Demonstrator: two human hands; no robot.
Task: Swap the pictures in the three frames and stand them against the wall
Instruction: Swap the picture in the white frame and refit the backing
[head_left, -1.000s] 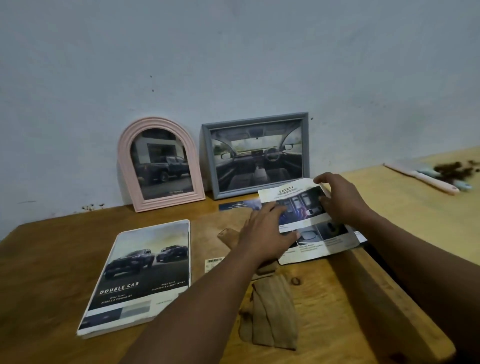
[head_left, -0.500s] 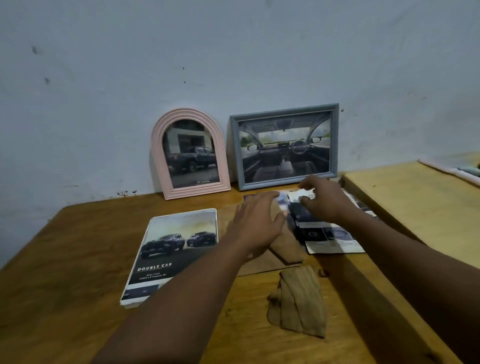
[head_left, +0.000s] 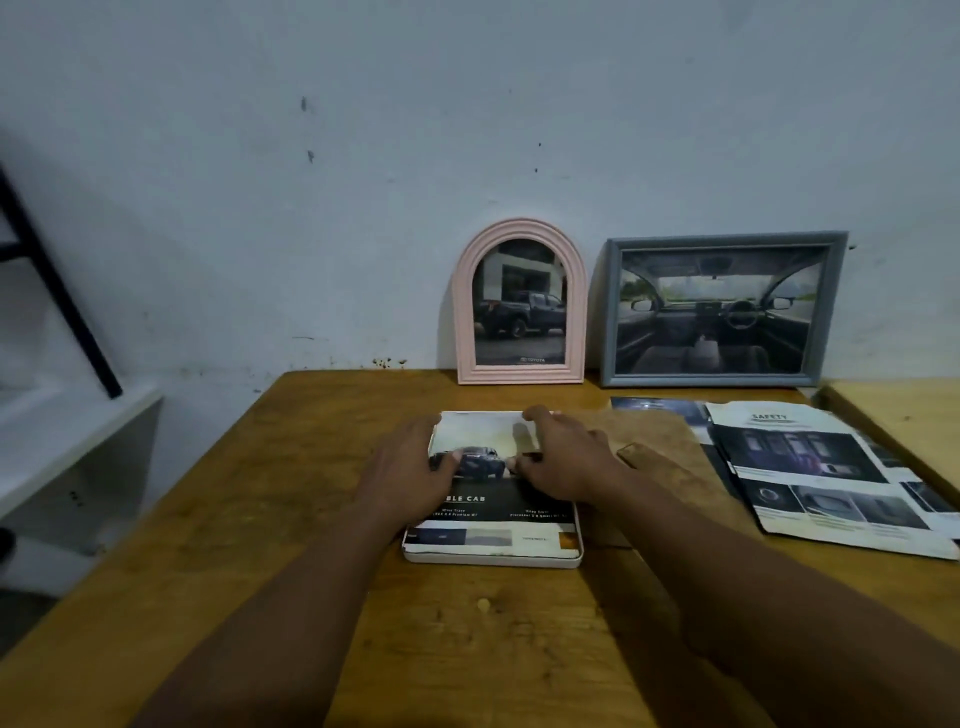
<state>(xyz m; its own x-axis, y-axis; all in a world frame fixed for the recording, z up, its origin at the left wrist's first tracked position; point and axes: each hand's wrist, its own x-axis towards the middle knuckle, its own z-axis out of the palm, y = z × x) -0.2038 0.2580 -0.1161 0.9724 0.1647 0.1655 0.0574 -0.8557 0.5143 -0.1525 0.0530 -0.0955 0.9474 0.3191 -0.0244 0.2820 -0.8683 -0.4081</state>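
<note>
While both hands (head_left: 410, 467) (head_left: 563, 462) press flat, ungripping, the white frame (head_left: 493, 551) lies lengthwise toward the wall (head_left: 467, 130).

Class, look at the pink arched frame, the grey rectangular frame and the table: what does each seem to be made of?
Pink arched frame: probably moulded plastic or painted wood; matt, with even ridges. Grey rectangular frame: likely painted wood or plastic; matt, with a stepped moulding. Table: wood, with visible grain, a knot and a slight sheen.
</note>
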